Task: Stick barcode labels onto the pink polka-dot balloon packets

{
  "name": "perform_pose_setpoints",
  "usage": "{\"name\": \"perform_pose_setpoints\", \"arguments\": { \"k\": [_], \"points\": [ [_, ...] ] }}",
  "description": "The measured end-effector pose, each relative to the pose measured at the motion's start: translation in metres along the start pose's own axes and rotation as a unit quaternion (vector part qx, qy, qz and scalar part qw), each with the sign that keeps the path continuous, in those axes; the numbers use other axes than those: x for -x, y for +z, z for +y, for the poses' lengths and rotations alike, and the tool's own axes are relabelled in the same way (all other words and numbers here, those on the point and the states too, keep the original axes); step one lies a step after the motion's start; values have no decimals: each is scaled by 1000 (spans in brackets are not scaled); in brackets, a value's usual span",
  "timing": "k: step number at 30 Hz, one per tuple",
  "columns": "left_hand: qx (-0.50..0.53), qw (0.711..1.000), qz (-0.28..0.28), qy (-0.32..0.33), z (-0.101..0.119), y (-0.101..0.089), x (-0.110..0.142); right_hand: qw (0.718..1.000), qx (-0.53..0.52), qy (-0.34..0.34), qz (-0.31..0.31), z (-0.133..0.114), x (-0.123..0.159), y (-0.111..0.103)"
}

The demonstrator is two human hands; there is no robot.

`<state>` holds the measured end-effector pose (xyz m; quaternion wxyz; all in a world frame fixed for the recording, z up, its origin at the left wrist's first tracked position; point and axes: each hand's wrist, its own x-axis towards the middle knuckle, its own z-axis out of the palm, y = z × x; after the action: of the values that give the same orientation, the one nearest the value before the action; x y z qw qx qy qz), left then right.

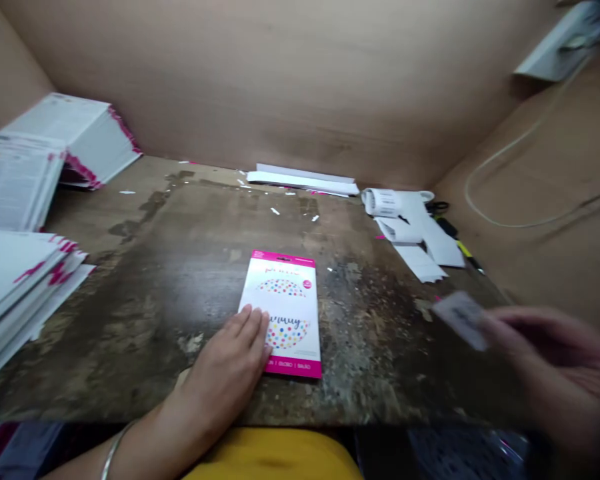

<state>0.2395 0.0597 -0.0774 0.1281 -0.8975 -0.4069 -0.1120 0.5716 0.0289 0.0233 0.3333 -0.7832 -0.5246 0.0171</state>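
Note:
A white and pink printed card (286, 300) with coloured dots lies flat near the front middle of the worn wooden table (180, 267). My left hand (225, 380) rests on the card's lower left corner, fingers stretched flat and open. My right hand (550, 360) hovers at the right, blurred by motion, pinching a small white label (461, 319) between its fingertips.
Stacks of white and pink cards (20, 287) sit at the left, with more piles (55, 150) behind them. A label roll with loose strips (410, 223), scissors and a pen (467, 253) lie at the back right. White strips (303, 179) lie by the brown back wall.

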Motion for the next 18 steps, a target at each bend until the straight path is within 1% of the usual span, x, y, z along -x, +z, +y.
{"name": "perform_pose_setpoints", "arguments": {
  "k": [1, 2, 3, 4, 5, 7, 9, 13, 15, 18],
  "points": [
    [3, 1000, -13, -9, 1, 0, 1, 990, -94, -49, -94, -27, 2, 24],
    [9, 1000, -22, -17, 1, 0, 2, 964, -153, -95, -195, -52, 5, 49],
    [16, 999, -26, -23, 2, -1, 3, 936, -188, -113, -277, -73, 7, 73],
    [23, 999, -28, -27, 2, -1, 4, 911, -215, -111, -334, -88, 7, 95],
    [29, 999, -27, -31, 2, -1, 4, 893, -237, -100, -369, -98, 7, 114],
    [37, 998, -28, -31, 1, -1, 5, 873, -252, -79, -411, -106, 3, 140],
    [41, 998, -26, -27, 0, -1, 4, 862, -246, -75, -437, -105, -1, 153],
    [45, 998, -25, -24, -1, -1, 4, 847, -211, -90, -479, -103, -5, 157],
    [46, 998, -28, -19, -1, -1, 5, 847, -184, -103, -487, -105, -5, 158],
    [49, 998, -40, -11, 0, 0, 7, 855, -135, -132, -483, -108, -5, 161]
  ]
}}
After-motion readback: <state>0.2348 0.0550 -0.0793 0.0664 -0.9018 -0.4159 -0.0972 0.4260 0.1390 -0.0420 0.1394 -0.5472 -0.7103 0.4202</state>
